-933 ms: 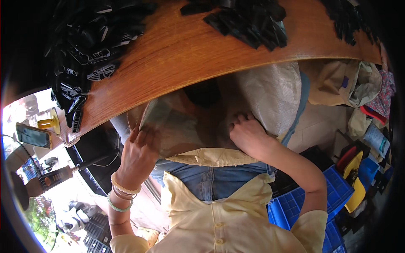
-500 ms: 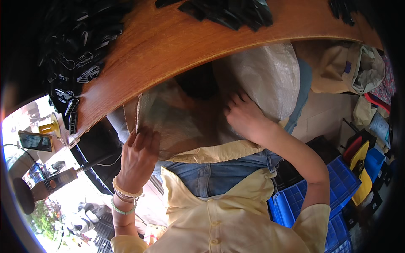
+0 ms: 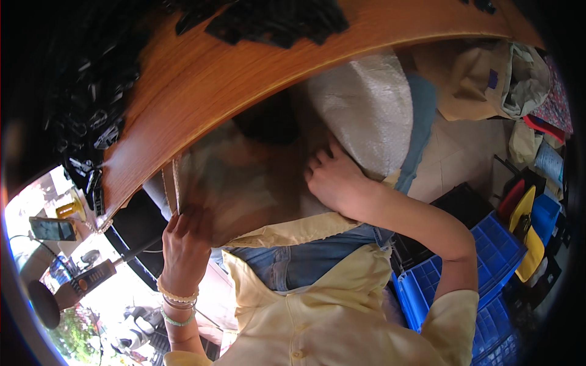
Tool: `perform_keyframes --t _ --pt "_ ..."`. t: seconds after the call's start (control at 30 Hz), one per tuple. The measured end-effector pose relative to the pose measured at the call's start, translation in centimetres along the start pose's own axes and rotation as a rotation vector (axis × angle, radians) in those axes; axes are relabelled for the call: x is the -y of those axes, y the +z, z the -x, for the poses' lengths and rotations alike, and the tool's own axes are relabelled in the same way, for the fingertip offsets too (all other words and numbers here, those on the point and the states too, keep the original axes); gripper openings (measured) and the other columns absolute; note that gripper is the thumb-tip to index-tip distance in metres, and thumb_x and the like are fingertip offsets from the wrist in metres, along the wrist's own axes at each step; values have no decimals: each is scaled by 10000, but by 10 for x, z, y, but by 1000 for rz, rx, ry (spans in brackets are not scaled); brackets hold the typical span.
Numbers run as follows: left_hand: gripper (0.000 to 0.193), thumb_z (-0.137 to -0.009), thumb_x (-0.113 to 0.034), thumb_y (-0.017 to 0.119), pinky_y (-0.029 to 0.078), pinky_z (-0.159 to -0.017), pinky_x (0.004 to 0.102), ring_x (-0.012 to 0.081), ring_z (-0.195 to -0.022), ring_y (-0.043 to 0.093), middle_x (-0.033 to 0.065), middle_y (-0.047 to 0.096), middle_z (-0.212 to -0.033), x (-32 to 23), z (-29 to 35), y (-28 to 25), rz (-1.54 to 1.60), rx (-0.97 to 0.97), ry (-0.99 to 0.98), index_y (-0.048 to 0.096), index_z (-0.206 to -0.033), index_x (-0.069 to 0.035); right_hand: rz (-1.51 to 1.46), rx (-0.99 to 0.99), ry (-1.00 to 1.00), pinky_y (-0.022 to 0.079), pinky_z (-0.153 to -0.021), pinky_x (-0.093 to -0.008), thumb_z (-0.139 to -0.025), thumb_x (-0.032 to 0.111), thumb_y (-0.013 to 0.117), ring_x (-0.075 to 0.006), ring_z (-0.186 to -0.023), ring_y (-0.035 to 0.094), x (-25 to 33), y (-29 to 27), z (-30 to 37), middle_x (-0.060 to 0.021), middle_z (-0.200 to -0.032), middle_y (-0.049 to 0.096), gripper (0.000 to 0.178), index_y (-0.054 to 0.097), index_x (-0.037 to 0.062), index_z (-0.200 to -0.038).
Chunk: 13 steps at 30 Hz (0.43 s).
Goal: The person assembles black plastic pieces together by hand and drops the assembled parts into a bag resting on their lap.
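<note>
Across my lap, under the table edge, lies a large whitish woven sack [image 3: 366,104] with its mouth spread wide and a tan near rim. My left hand [image 3: 188,235], wearing bracelets at the wrist, grips the sack's left edge beside a stitched seam or cord. Over the near rim reaches my right hand [image 3: 336,180], its fingers curled against the fabric at the right side of the mouth. Their tips are partly lost in shadow. Dark shade fills the sack's inside, so its contents cannot be made out.
A wooden table [image 3: 244,79] curves over the sack, bearing heaps of black plastic parts [image 3: 281,21]. Blue crates [image 3: 482,256] stand on the right, near yellow and blue bins. A brown bag [image 3: 470,85] sits at far right. Left are a phone [image 3: 54,229] and a handheld device [image 3: 91,277].
My view has shifted a little, so the table and sack appear farther left. My right hand's fingers have curled more against the sack. My left hand keeps its hold on the edge.
</note>
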<state>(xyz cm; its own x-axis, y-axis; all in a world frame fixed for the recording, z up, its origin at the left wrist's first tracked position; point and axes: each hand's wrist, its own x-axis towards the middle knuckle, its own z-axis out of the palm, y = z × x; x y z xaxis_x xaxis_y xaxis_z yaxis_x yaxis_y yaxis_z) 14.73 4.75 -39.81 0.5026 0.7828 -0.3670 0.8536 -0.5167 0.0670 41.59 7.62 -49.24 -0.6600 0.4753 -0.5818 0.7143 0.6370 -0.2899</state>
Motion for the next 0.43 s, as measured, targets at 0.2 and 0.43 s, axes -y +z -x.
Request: perform_keyframes --t 0.2,0.43 --pt "328 -706 5 610 450 -993 447 300 -1038 607 167 637 -1054 -4 0 -9 33 38 -25 632 -1032 29 52 -133 15 212 -1133 -593 -838 147 520 -307 -1128 548 2 1 -2 -130 -1035 661 298 677 6 -1048" --pt "434 -773 -133 724 279 -1144 523 292 -1159 563 164 633 -1117 -3 2 -34 194 37 -30 605 -1169 -4 6 -122 -24 193 -1141 -596 -840 134 526 -313 -1153 539 3 -4 -4 -166 -1109 642 356 646 -6 -1145"
